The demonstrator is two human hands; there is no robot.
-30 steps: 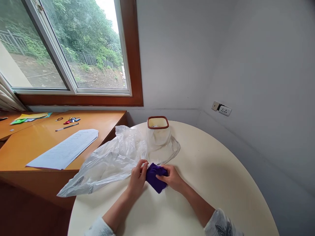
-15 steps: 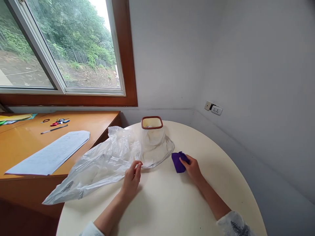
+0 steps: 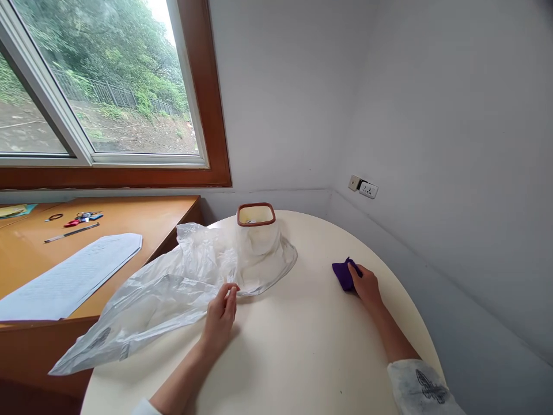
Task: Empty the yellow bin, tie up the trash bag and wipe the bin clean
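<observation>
My right hand (image 3: pixel 366 283) grips a folded purple cloth (image 3: pixel 344 275) on the right side of the round cream table (image 3: pixel 298 346). Thumb and fingers press on the cloth's near edge. My left hand (image 3: pixel 221 311) is at the front edge of a crumpled, translucent white plastic bag (image 3: pixel 173 294). Its fingers are curled in and the thumb lies close to them; whether they pinch anything is hidden. Behind the bag's right part stands a cream bin with a brown rim (image 3: pixel 256 223), and some of the bag's film lies around its lower part.
To the left, a wooden desk (image 3: pixel 173 210) adjoins the table, and the bag's left end hangs past the table edge. White paper sheets (image 3: pixel 82 274), a pen (image 3: pixel 71 233) and some keys (image 3: pixel 88 217) lie on it. A wall with a socket (image 3: pixel 368 189) rises behind the table.
My right hand has moved the purple cloth to the right and slightly away, farther from the bag. My left hand keeps its place by the bag. The view has turned a little right.
</observation>
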